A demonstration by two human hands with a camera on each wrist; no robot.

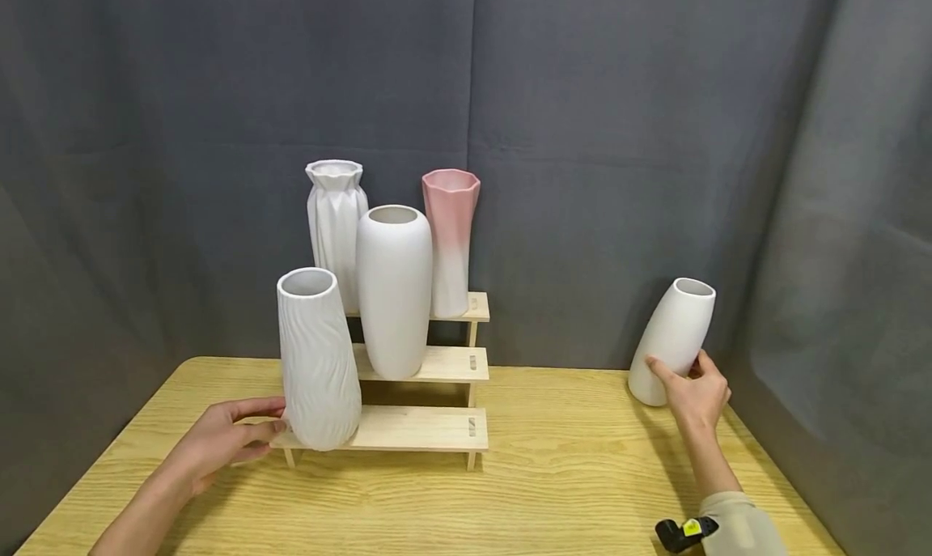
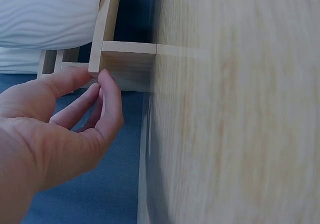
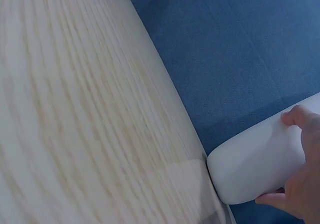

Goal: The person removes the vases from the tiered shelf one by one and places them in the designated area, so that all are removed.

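My right hand [image 1: 697,396] grips a smooth white vase [image 1: 673,329] low on its body, near the table's back right. The vase leans to the right, its base close over the tabletop. In the right wrist view the thumb and fingers lie on opposite sides of the vase [image 3: 257,159]. My left hand [image 1: 222,439] pinches the left end of the bottom step of a three-step wooden stand [image 1: 415,428]. The left wrist view shows the thumb and fingertips at the board's corner [image 2: 96,58]. Right beside this hand, a white vase with wavy ridges [image 1: 319,362] stands on that step.
A plain white vase [image 1: 395,297] stands on the middle step. On the top step are a pleated white vase [image 1: 336,224] and a pink-to-white vase [image 1: 453,232]. Grey curtains [image 1: 582,135] enclose the wooden table [image 1: 553,459] at the back and sides.
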